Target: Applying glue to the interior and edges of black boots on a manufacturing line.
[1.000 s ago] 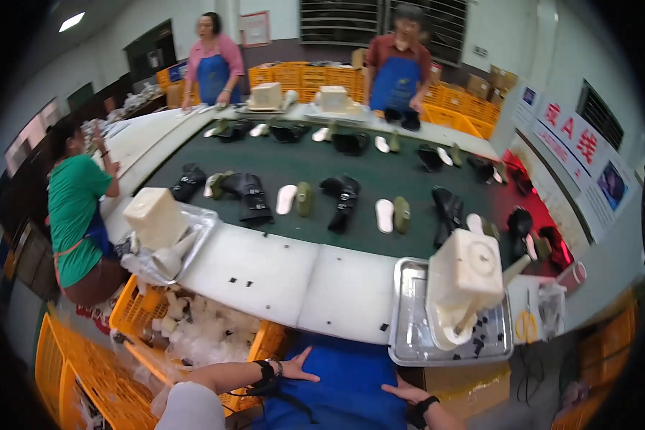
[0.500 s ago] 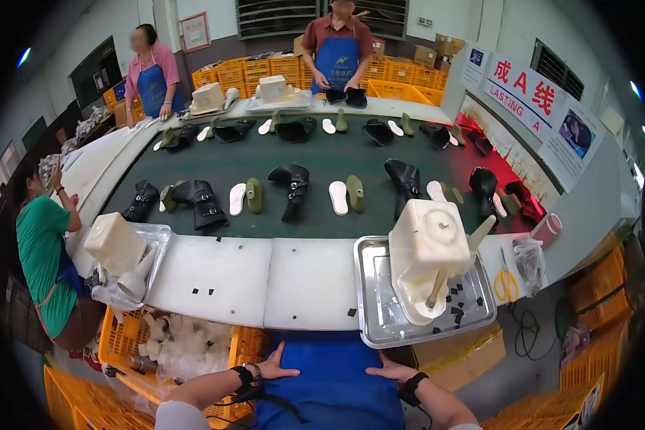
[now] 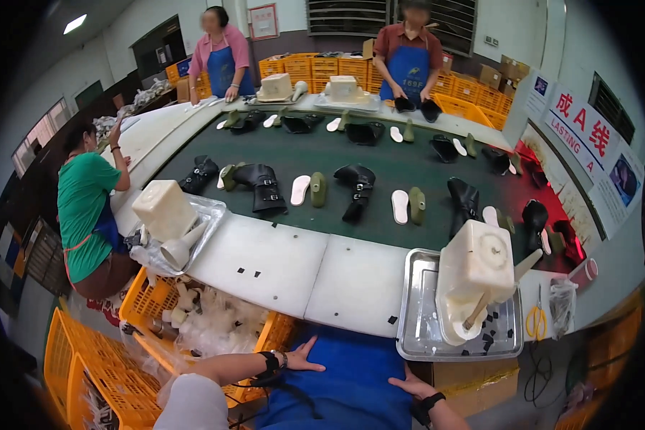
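Observation:
My left hand (image 3: pixel 306 356) rests against the front of my blue apron (image 3: pixel 351 376), thumb and fingers apart, holding nothing. On the apron's other side lies my right hand (image 3: pixel 411 385), also empty, with its thumb spread. Nearest to the right hand is a metal tray (image 3: pixel 417 315) on the table edge. It carries a cream-coloured block-shaped machine (image 3: pixel 478 258) with a brush handle (image 3: pixel 478 309) standing in its cup, and small black pieces lie around it. Black buckled boots (image 3: pixel 261 188), white insoles (image 3: pixel 301 189) and green shoe lasts (image 3: pixel 318 189) lie in rows on the green belt.
Orange crates (image 3: pixel 288 333) stand beside my left arm, one filled with wrapped white parts. Yellow-handled scissors (image 3: pixel 535 321) lie right of the tray. A second cream block (image 3: pixel 163 208) sits on the left. Co-workers stand at the far side; a person in green (image 3: pixel 86 208) is at left.
My view has swung left and tilted, so the table and its things appear farther right. Both hands stay on the apron. The far co-worker's hands have shifted at the black boot pieces.

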Demonstrator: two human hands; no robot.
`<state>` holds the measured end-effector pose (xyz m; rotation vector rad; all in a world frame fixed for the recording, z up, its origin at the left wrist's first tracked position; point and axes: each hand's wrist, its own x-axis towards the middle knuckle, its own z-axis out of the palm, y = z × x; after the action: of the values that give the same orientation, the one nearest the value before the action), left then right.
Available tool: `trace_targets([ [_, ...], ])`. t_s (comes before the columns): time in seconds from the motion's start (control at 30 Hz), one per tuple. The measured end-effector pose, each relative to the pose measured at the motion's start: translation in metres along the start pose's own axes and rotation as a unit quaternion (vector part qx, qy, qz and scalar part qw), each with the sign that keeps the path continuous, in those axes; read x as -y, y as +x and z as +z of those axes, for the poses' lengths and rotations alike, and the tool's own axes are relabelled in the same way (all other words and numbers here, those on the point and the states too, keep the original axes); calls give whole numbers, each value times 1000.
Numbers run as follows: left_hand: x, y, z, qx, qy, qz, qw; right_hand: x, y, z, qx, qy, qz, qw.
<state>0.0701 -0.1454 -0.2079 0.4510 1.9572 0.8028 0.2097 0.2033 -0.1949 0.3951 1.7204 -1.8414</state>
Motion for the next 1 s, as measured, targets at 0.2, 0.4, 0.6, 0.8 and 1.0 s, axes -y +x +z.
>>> trace_targets([
  [0.2, 7, -6, 1, -2, -10, -23, 1000, 13, 0, 7, 7, -6, 30, 1000],
  [0.4, 1, -5, 0, -3, -7, -6, 1000, -3, 8, 0, 10, -51, -23, 998],
  [0.6, 9, 2, 5, 11, -5, 6, 1000, 6, -1, 4, 16, -21, -14, 1000],
  [0.8, 23, 2, 5, -13, 8, -1, 1000, -7, 8, -4, 9, -5, 8, 1000],
  [1.0, 12, 4, 0, 4, 1, 6, 1000, -2, 5, -2, -1, -49, 17, 999],
])
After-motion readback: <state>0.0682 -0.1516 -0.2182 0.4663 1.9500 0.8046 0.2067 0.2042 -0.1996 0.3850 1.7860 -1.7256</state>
